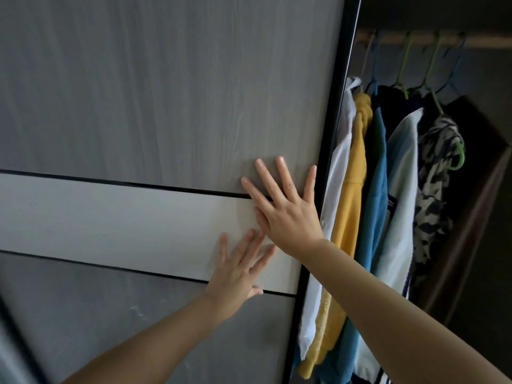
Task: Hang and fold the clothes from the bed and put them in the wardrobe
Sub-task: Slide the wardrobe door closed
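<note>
A grey wood-grain sliding wardrobe door (155, 87) with a pale band across its middle fills the left of the view. My right hand (282, 206) lies flat on it near its black right edge, fingers straight and spread. My left hand (238, 270) presses flat on the pale band just below, fingers straight. Neither hand holds anything. To the right the wardrobe stands open, and several clothes hang on a rail (415, 40): a white garment (336, 167), a yellow one (353, 189), a blue one (374, 195), a pale shirt (401, 173) and a black-and-white patterned one (435, 167).
Green and blue hangers (432, 65) hook over the rail. The wardrobe's dark brown side wall (471, 217) lies right of the clothes. The door's black edge strip (329, 134) runs top to bottom between my hands and the clothes.
</note>
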A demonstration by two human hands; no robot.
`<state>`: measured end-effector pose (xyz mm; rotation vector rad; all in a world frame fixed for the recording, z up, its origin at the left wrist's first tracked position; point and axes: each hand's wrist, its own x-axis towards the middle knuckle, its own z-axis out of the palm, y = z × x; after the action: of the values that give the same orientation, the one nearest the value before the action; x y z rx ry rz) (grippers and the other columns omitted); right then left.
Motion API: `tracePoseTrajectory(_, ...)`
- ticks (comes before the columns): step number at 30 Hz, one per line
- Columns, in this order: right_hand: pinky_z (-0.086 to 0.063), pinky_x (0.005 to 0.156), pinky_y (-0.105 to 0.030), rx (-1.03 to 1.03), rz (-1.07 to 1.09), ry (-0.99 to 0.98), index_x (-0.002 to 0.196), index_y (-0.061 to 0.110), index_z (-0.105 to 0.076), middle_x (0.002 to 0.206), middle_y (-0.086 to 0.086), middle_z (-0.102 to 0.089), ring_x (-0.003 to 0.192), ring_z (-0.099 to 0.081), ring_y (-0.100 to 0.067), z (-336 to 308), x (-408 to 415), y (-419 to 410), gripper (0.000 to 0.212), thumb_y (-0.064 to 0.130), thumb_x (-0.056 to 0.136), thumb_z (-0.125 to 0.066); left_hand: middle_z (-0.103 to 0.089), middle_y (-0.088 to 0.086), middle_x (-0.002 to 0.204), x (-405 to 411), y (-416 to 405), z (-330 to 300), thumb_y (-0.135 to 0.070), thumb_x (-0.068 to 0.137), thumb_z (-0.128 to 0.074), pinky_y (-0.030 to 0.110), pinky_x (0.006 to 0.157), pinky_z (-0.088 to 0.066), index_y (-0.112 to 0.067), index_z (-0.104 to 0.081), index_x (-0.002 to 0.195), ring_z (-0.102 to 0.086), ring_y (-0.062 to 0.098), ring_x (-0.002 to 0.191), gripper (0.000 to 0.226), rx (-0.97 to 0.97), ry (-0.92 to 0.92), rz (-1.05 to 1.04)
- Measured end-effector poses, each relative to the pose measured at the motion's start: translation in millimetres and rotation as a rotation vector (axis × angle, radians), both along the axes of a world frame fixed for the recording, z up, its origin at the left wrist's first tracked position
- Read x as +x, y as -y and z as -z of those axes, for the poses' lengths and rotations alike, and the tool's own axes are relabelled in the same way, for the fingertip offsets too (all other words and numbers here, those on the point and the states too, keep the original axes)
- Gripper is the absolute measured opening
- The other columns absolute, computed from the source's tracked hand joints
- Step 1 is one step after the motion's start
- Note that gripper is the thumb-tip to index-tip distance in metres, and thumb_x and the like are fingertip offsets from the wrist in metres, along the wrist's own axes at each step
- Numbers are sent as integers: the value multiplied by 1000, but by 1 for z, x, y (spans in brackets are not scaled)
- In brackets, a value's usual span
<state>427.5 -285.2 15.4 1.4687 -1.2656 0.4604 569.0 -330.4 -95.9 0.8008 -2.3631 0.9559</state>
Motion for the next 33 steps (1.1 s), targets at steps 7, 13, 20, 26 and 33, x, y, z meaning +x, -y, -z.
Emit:
tracePoseTrajectory(7, -1, 108, -71, 47, 76, 5, 148, 29, -33, 157, -7, -26, 145, -14, -38, -1, -42, -29, 54, 35, 95, -41, -30, 14, 151, -36, -22, -1, -65, 46, -82, 65, 102, -28, -20, -32, 144, -29, 29, 137, 119, -2, -24, 130)
tracePoseTrajectory(13, -9, 107, -72, 8, 105, 19, 141, 29, -45, 152, -6, -35, 142, -22, -38, -2, -87, -63, 45, 32, 96, -43, -25, 8, 155, -42, -16, -36, -55, 84, -46, 57, 112, -15, -18, -25, 149, -23, 19, 143, 78, -203, 68, 366)
tracePoseTrajectory(20, -16, 107, -71, 15, 204, 60, 145, 26, -34, 153, -5, -25, 141, -19, -43, 1, -146, -110, 50, 32, 96, -43, -29, 5, 154, -84, -9, -140, -54, 83, -58, 62, 110, -19, -20, -38, 146, -29, 21, 142, 74, -492, 107, 442)
tracePoseTrajectory(26, -17, 112, -63, 37, 326, 316, 148, 23, -26, 155, -9, -21, 140, -12, -51, 20, -189, -151, 51, 32, 99, -36, -36, 2, 151, -162, -41, -202, -60, 88, -47, 57, 109, -29, -25, -41, 144, -35, 20, 139, 67, -716, 108, 535)
tracePoseTrajectory(33, -5, 116, -56, 18, 397, 671, 151, 30, -1, 160, -1, 6, 147, 9, -34, 36, -229, -190, 59, 41, 100, -27, -34, 2, 152, -238, -86, -202, -59, 92, -37, 56, 108, -20, -25, -40, 145, -32, 21, 141, 63, -742, 78, 568)
